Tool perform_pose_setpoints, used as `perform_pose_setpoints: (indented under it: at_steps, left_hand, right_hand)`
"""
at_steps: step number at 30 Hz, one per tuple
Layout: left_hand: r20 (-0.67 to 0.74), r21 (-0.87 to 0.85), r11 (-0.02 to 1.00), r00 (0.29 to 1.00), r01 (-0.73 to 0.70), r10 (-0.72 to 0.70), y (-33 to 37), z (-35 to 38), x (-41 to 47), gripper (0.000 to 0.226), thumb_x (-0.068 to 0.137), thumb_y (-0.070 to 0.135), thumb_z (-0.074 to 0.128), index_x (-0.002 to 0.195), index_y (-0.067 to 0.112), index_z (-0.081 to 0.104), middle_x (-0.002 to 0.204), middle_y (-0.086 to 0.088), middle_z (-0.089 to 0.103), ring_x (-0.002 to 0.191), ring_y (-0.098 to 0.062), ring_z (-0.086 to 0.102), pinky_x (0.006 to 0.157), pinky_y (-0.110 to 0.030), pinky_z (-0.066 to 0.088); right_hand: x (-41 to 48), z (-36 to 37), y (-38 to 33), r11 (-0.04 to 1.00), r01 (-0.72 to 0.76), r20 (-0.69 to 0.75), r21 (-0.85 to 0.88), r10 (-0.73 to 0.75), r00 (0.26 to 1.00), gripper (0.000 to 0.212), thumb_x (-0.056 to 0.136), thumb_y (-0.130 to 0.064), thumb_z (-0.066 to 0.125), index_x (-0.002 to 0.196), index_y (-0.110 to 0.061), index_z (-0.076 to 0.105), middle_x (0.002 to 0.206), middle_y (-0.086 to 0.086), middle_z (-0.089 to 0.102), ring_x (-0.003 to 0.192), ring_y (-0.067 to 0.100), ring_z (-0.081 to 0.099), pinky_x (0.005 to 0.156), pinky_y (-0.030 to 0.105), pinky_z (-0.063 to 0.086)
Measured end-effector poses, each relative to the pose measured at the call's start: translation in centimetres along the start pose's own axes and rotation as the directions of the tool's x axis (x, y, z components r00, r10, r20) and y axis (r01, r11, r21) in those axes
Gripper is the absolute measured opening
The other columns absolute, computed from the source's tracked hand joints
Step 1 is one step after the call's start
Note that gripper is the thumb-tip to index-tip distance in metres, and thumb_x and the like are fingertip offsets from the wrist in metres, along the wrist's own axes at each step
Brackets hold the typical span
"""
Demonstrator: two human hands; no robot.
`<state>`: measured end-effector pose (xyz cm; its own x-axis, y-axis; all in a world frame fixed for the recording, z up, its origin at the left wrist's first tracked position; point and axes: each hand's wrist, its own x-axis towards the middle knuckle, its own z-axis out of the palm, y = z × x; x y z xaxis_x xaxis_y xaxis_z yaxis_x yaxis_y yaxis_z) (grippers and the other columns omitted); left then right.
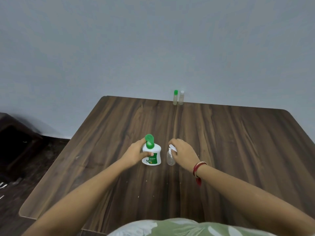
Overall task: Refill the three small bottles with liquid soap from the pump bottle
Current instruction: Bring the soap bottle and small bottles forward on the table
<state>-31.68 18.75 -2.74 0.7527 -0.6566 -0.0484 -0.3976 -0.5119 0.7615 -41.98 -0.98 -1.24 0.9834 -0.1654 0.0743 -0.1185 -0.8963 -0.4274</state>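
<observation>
- now left hand (135,153) fingers curl round the pump bottle (152,156) on the bench (230,133).
- right hand (184,150) fingers pinch the clear small bottle (171,159) beside it.
- green-capped bottle (175,98), white-capped bottle (181,98): far edge.

Three small bottles (171,158) (175,99) (181,99), one pump bottle (154,160)

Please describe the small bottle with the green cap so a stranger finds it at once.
Go to the far edge of the wooden table, by the grey wall. Two small bottles stand there together. The green-capped bottle is the left one; its neighbour has a pale cap.
</observation>
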Motion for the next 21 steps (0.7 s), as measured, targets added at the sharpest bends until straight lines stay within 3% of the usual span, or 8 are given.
perform_pose_setpoints:
  at_steps: [3, 8, 14, 21]
  left_hand:
    - [0.037, -0.002, 0.999, 0.999, 0.032, -0.032, -0.3, 0.6, -1.1, 0.038, 0.081, 0.019, 0.074, 0.111, 0.028, 0.052, 0.091, 0.017, 0.06, 0.076, 0.005, 0.058, 0.067, -0.007, 0.04]
    - [0.061, 0.0, 0.999, 0.997, 0.048, -0.048, -0.4, 1.0, -1.8, 0.039, 0.081, 0.017, 0.074, 0.112, 0.028, 0.052, 0.097, 0.01, 0.062, 0.08, 0.0, 0.059, 0.066, -0.006, 0.041]
    - [0.083, 0.016, 0.997, 0.993, 0.079, -0.08, -0.4, 0.8, -2.2, 0.053, 0.075, 0.019, 0.079, 0.117, 0.032, 0.048, 0.108, 0.005, 0.064, 0.098, -0.014, 0.062, 0.083, -0.024, 0.05]
    - [0.359, 0.186, 0.98, 0.924, 0.069, -0.133, 0.1, -3.0, 0.2, 0.068, 0.062, 0.012, 0.083, 0.121, 0.022, 0.05, 0.118, 0.005, 0.058, 0.11, -0.013, 0.057, 0.093, -0.026, 0.047]
  right_hand:
    - [-0.7, 0.3, 0.0, 1.0, -0.007, 0.018, -0.023, 0.007, 1.0, 0.015, 0.091, -0.018, 0.053, 0.105, -0.015, 0.057, 0.106, 0.003, 0.063, 0.094, 0.018, 0.058, 0.09, 0.025, 0.046]
    - [-1.3, 0.7, 0.0, 0.999, -0.005, 0.049, -0.038, 0.006, 0.999, 0.016, 0.09, -0.018, 0.053, 0.106, -0.015, 0.056, 0.108, 0.003, 0.063, 0.097, 0.018, 0.059, 0.1, 0.028, 0.044]
    - [-1.5, 1.0, -0.2, 0.997, 0.014, 0.104, -0.077, -0.006, 0.995, 0.021, 0.09, -0.024, 0.052, 0.11, -0.016, 0.053, 0.112, 0.002, 0.06, 0.102, 0.018, 0.057, 0.107, 0.033, 0.038]
    - [-1.4, 0.5, -0.7, 0.98, -0.1, 0.179, -0.17, 0.13, 0.975, 0.043, 0.086, -0.044, 0.053, 0.123, -0.025, 0.044, 0.123, -0.002, 0.051, 0.11, 0.019, 0.055, 0.105, 0.039, 0.033]
